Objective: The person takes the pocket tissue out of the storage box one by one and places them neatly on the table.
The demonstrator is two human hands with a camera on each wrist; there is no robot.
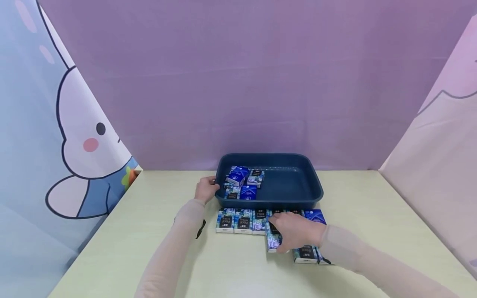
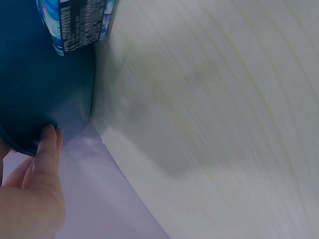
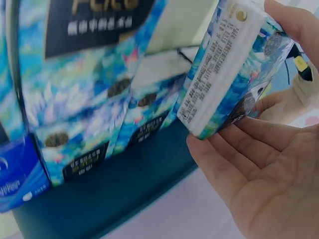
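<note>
pale tabletop [image 1: 112,248], purple cloth [image 1: 261,82] behind it; left hand [image 1: 206,189] pinches the blue bin [image 1: 288,182] by its rim, right hand [image 1: 298,229] grips a floral pack [image 1: 273,243] between spread thumb and fingers, in front of the bin. only the right wrist view shows the pack's white printed side [image 3: 219,64]!

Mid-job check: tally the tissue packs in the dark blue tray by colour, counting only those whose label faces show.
Plain blue tissue packs: 2
Floral tissue packs: 2
Total: 4, leaving out any mostly hidden.
</note>
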